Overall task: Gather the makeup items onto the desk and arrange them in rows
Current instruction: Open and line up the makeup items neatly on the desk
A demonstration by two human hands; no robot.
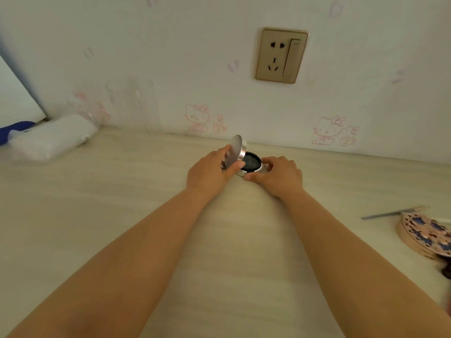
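Round compact (251,163) sat on counter (122,203) near back wall, lid (234,150) swung up; left hand (210,172) pinched lid edge, grip closed on it, probably to snap it shut before lining it up; right hand (280,175) curled round base, grip holding it down so it didn't slide; patterned palette (424,235) and thin tool (393,212) lay far right, well apart, not yet in any row; looked like early days.

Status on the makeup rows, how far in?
Early. Done: no row visible yet. In hand: left hand holds the lid of the round compact up, right hand steadies its base near the wall. Left: patterned palette and thin tool still loose at the desk's right.
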